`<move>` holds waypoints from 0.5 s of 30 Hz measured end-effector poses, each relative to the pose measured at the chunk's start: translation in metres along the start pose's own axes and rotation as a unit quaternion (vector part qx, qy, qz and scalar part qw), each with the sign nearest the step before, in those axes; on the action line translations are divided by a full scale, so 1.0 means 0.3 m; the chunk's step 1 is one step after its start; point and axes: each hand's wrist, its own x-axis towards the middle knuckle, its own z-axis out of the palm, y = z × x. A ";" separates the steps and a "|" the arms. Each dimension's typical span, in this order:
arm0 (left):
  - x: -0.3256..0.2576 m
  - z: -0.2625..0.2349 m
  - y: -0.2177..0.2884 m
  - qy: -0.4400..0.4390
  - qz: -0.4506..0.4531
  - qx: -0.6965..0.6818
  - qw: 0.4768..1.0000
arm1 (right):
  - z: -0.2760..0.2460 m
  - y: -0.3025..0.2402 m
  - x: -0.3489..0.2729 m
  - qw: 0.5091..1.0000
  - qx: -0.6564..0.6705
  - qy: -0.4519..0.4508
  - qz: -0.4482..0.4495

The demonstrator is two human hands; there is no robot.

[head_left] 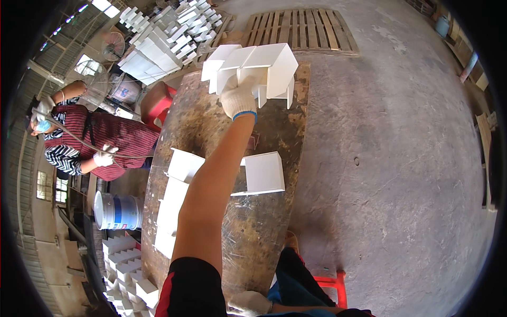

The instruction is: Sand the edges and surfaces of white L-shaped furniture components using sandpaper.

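My left hand (239, 100), in a cream knit glove with a blue cuff, reaches across the worn wooden table (259, 227) to its far end. It touches a row of white box-like pieces (282, 66) with angled panels; its fingertips are blurred, so their grip is unclear. Low at the near edge is my gloved right hand (251, 303), with its fingers hard to make out. Under my left forearm, a small white open box (264, 171) lies to the right and a long white panel piece (170, 211) to the left, partly hidden by the arm.
Across the table's left side, a person (100, 134) in a striped apron and gloves holds a cable or hose. A white and blue bucket (117, 211), stacked white pieces (124, 269) and red stools (158, 103) stand nearby. A wooden pallet (301, 30) lies beyond the table.
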 end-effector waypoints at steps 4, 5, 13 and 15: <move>0.003 0.040 -0.005 0.014 0.007 0.062 0.998 | -0.016 0.025 0.016 1.000 -0.005 0.007 0.004; 0.006 0.047 -0.014 0.015 0.008 0.062 0.998 | -0.021 0.035 0.017 1.000 -0.007 0.007 0.004; 0.047 0.078 -0.091 0.018 0.021 0.107 0.994 | -0.036 0.072 0.017 1.000 -0.009 0.007 0.010; 0.030 0.074 -0.076 0.023 0.019 0.093 0.995 | -0.039 0.078 0.014 1.000 -0.011 0.007 0.011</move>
